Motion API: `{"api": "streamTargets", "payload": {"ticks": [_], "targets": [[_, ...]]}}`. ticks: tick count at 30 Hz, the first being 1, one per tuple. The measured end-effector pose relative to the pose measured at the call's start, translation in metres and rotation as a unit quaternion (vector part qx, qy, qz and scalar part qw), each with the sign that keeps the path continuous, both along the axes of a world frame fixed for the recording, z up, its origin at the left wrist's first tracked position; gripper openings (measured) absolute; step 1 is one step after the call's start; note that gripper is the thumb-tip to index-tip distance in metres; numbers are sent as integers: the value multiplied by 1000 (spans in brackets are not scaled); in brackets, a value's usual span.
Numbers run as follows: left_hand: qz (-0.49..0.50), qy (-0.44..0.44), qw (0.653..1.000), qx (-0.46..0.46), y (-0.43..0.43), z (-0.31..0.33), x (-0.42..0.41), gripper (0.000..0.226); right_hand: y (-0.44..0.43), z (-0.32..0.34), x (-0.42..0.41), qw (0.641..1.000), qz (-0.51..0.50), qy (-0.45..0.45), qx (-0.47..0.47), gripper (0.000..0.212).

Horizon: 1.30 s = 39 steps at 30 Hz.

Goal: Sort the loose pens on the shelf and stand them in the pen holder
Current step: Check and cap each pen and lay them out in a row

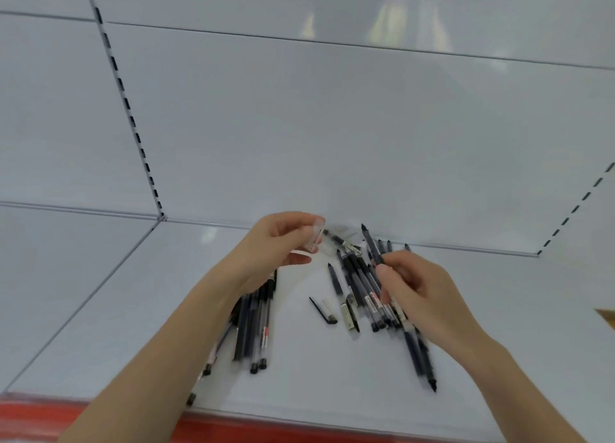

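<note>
Several dark loose pens lie on the white shelf (pixel 133 309): one bundle (pixel 254 329) under my left forearm, another pile (pixel 361 282) in the middle right. My left hand (pixel 276 242) is raised above the shelf, fingers pinched on a clear pen cap (pixel 316 236). My right hand (pixel 419 289) grips a dark uncapped pen (pixel 371 242), tip pointing up and away, over the right pile. A loose cap and clip (pixel 326 311) rest between the piles. No pen holder is in view.
The shelf's white back panel (pixel 332 126) rises just behind the pens, with slotted uprights (pixel 133 123) left and right. A red strip (pixel 233 426) runs along the front edge. A brown object (pixel 607 317) peeks in at the right edge.
</note>
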<state>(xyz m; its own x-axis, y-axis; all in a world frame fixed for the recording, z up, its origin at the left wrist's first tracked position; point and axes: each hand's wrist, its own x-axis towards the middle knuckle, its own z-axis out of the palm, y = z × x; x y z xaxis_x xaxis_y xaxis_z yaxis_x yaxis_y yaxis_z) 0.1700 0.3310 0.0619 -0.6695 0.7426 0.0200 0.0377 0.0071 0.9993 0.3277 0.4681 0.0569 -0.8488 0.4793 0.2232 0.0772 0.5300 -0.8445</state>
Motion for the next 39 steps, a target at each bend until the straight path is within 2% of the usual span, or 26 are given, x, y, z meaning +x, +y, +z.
{"api": "streamTargets", "payload": {"ticks": [3, 7, 10, 15, 19, 23, 26, 30, 34, 39], "targets": [[-4, -2, 998, 57, -13, 6, 8, 20, -6, 6, -1, 998, 34, 42, 18, 15], [10, 34, 996, 79, -21, 9, 15, 24, -15, 13, -3, 993, 72, 76, 50, 16], [10, 55, 995, 79, -24, 9, 17, 28, -20, 16, -4, 992, 82, 77, 63, 8], [12, 80, 994, 69, -25, 8, 19, 27, -21, 16, -4, 993, 86, 61, 57, 19], [20, 100, 992, 75, -24, 8, 19, 27, -17, 17, -2, 993, 97, 33, 58, 20], [34, 47, 991, 119, -22, 6, 15, 22, -14, 19, -1, 991, 121, 4, 62, 27], [49, -13, 987, 152, -16, 6, 18, 16, -18, 16, 0, 990, 130, -13, 44, 21], [74, -58, 977, 190, -9, 6, 22, 19, -28, 10, -3, 994, 108, 18, 8, 20], [102, -65, 970, 209, -4, 2, 30, 11, -37, 3, -6, 995, 70, 49, -46, 23], [129, -59, 967, 209, 1, -1, 40, 10, -42, 0, -13, 995, 44, 71, -49, 26]]}}
